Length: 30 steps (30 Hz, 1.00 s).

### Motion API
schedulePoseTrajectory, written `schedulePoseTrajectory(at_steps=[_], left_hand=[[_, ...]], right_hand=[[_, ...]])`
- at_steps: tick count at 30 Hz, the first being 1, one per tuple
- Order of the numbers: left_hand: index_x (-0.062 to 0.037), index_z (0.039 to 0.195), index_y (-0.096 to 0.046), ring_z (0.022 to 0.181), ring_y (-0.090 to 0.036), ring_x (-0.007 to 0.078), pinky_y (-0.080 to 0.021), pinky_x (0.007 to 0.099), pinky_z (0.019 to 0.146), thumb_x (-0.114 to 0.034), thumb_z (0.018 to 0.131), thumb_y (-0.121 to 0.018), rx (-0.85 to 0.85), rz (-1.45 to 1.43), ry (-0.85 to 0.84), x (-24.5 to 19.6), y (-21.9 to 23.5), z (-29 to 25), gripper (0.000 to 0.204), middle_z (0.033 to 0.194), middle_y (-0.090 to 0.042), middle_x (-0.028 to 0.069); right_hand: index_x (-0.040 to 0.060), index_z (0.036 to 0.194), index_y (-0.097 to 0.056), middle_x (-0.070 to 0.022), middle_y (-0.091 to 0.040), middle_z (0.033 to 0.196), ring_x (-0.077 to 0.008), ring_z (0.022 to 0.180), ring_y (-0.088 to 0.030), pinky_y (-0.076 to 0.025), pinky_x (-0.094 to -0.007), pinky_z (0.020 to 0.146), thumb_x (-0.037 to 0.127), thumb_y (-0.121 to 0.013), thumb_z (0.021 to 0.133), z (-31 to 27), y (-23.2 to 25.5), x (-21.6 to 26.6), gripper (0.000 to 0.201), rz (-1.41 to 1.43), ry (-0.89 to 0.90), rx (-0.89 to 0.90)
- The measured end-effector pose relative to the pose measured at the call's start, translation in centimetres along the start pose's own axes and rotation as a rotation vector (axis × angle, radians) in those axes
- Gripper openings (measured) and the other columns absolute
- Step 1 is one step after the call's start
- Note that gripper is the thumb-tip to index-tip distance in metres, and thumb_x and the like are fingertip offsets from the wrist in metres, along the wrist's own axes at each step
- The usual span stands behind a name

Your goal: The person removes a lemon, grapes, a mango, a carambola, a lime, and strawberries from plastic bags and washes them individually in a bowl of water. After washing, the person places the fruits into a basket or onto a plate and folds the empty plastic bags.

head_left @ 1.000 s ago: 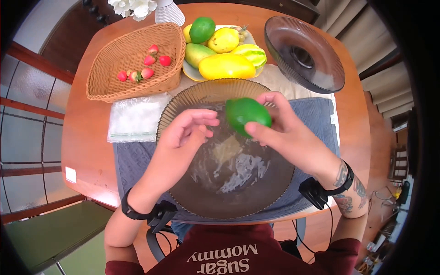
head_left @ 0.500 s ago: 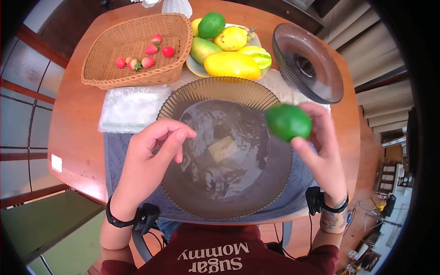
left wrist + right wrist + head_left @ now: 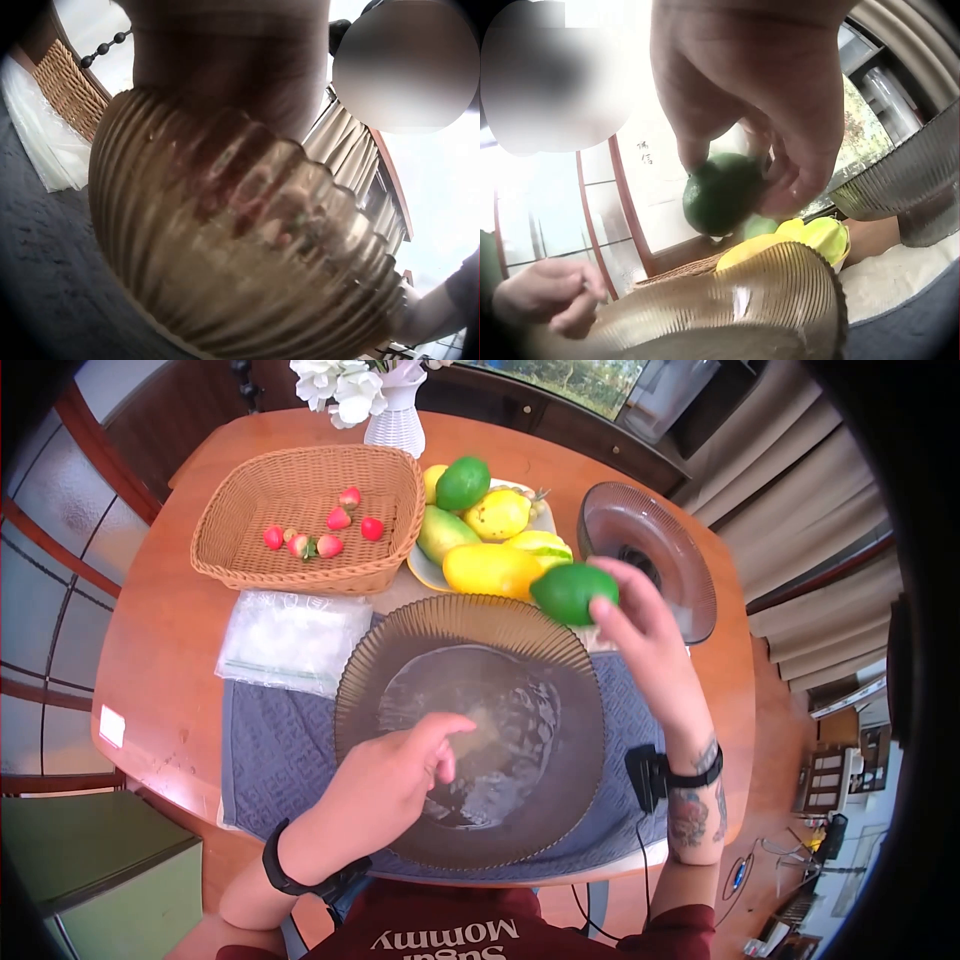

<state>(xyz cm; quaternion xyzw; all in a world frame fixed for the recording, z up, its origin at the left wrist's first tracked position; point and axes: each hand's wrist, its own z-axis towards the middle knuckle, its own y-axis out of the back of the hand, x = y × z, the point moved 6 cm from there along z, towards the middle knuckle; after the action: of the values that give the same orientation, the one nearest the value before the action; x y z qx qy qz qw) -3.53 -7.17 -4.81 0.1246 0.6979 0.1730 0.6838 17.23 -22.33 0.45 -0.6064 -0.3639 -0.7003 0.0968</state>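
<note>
The wooden oval-cornered table carries the ribbed, smoky-brown glass bowl of water. Above its far right rim, the right hand grips the glossy green oval fruit between fingers and thumb; over the bowl's near left part, the left hand holds nothing, fingers curled.

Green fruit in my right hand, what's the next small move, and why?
I'd probably move the green fruit slightly forward and lower it onto the plate: your right hand holds it up near the water bowl's far rim, and similar fruit already sits there.
</note>
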Motion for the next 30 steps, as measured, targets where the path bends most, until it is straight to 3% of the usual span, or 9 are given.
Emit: schedulePoseTrajectory(at_steps=[1,3,5,7,12,18,20,27,30], left_hand=[[-0.0098,0.134,-0.049,0.077,-0.063,0.0235,-0.052,0.034,0.072,0.003,0.096,-0.045,0.04,0.027,0.002,-0.2,-0.1,0.0,0.04,0.093,-0.064,0.0091],[-0.0101,0.133,-0.05,0.082,-0.064,0.0248,-0.053,0.0348,0.074,0.001,0.095,-0.047,-0.023,0.053,-0.061,-0.8,-0.3,0.3,0.04,0.096,-0.064,0.0095],[-0.0104,0.133,-0.051,0.087,-0.065,0.0261,-0.053,0.0356,0.077,0.0,0.095,-0.049,-0.087,0.08,-0.121,-1.2,-0.1,0.3,0.04,0.099,-0.065,0.0099],[-0.0103,0.128,-0.056,0.092,-0.065,0.0283,-0.053,0.0374,0.08,-0.004,0.094,-0.054,-0.017,0.127,-0.125,-1.1,-0.4,0.2,0.035,0.1,-0.065,0.0092],[-0.01,0.125,-0.058,0.091,-0.065,0.0276,-0.053,0.0377,0.08,-0.007,0.094,-0.056,-0.028,0.138,-0.126,-0.8,-0.1,0.3,0.031,0.099,-0.065,0.0081],[-0.01,0.123,-0.059,0.092,-0.065,0.0284,-0.052,0.0382,0.08,-0.009,0.095,-0.055,-0.04,0.086,-0.119,-0.9,0.1,0.4,0.029,0.099,-0.065,0.0089],[-0.0098,0.122,-0.06,0.092,-0.065,0.0288,-0.052,0.0387,0.081,-0.009,0.095,-0.055,-0.041,0.082,-0.117,-1.0,0.2,0.4,0.028,0.099,-0.066,0.0094],[-0.0095,0.119,-0.062,0.092,-0.065,0.0286,-0.052,0.0396,0.081,-0.011,0.096,-0.054,-0.035,0.08,-0.099,-0.5,0.3,0.5,0.024,0.097,-0.067,0.0099],[-0.0102,0.118,-0.063,0.089,-0.066,0.0271,-0.052,0.0386,0.079,-0.011,0.096,-0.053,-0.009,0.076,-0.124,-0.3,0.2,0.4,0.024,0.093,-0.067,0.0088]], right_hand=[[0.0035,0.133,-0.054,-0.0052,-0.063,0.111,-0.0107,0.099,-0.058,-0.048,-0.0258,0.089,0.023,-0.067,0.096,1.6,0.3,-0.6,0.044,-0.004,0.008,0.0],[0.0028,0.132,-0.054,-0.0072,-0.063,0.108,-0.0119,0.096,-0.059,-0.05,-0.0266,0.085,0.024,-0.067,0.095,4.4,1.7,-0.9,0.045,-0.183,0.169,-0.152],[0.0023,0.132,-0.055,-0.0083,-0.063,0.109,-0.0127,0.094,-0.059,-0.051,-0.0269,0.082,0.025,-0.068,0.094,6.4,1.7,-0.6,0.046,-0.244,0.168,-0.133],[0.0018,0.131,-0.055,-0.0094,-0.064,0.109,-0.0136,0.092,-0.059,-0.052,-0.0272,0.079,0.026,-0.069,0.093,7.7,1.5,-0.5,0.047,-0.306,0.167,-0.112],[-0.0026,0.135,-0.048,-0.0141,-0.065,0.117,-0.0192,0.098,-0.062,-0.052,-0.0315,0.086,0.03,-0.07,0.092,10.1,0.3,-1.8,0.059,-0.369,0.122,-0.052],[-0.004,0.135,-0.045,-0.019,-0.063,0.121,-0.0249,0.108,-0.062,-0.049,-0.0332,0.093,0.033,-0.07,0.092,11.0,-1.5,-2.9,0.062,-0.065,0.072,0.081],[-0.0039,0.135,-0.046,-0.0204,-0.062,0.123,-0.0272,0.112,-0.061,-0.048,-0.0342,0.096,0.031,-0.07,0.093,10.5,-1.7,-2.4,0.06,-0.291,0.182,-0.001],[0.0004,0.135,-0.049,-0.0194,-0.055,0.129,-0.03,0.118,-0.057,-0.048,-0.0359,0.099,0.023,-0.067,0.093,9.7,-1.5,-1.8,0.051,-0.429,0.312,-0.129],[0.002,0.135,-0.05,-0.0173,-0.053,0.132,-0.0277,0.121,-0.056,-0.047,-0.0339,0.1,0.021,-0.065,0.094,8.8,-1.3,-1.4,0.047,-0.366,0.269,-0.147]])
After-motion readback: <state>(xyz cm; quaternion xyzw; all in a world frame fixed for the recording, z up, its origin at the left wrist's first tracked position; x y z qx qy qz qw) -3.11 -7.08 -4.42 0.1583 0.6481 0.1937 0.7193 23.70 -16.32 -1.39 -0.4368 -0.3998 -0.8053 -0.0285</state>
